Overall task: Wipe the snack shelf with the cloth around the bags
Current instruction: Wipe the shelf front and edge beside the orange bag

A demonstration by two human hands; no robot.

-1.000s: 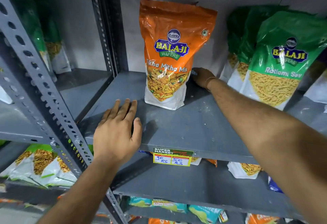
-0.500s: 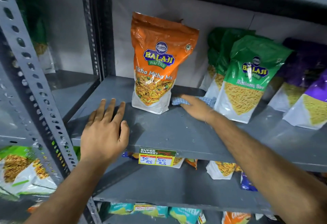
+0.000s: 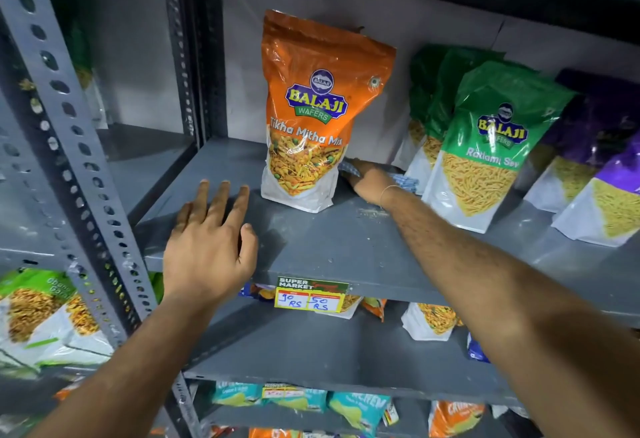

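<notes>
An orange snack bag (image 3: 311, 115) stands upright on the grey metal shelf (image 3: 332, 243). Right of it stand green snack bags (image 3: 491, 146), then purple ones (image 3: 606, 174). My right hand (image 3: 369, 179) presses a blue-and-white checked cloth (image 3: 403, 182) flat on the shelf in the gap between the orange bag and the green bags; the cloth shows on both sides of the hand. My left hand (image 3: 211, 247) lies flat, fingers spread, on the shelf's front left part and holds nothing.
A perforated grey upright (image 3: 65, 146) runs down the left. A yellow price tag (image 3: 311, 295) hangs on the shelf's front edge. Lower shelves carry more snack bags (image 3: 429, 321). Another shelf bay at the left holds green bags (image 3: 38, 313).
My right hand has slid the cloth back and leftward, deeper into the gap beside the orange bag. The left hand has stayed flat on the shelf. The camera has shifted slightly.
</notes>
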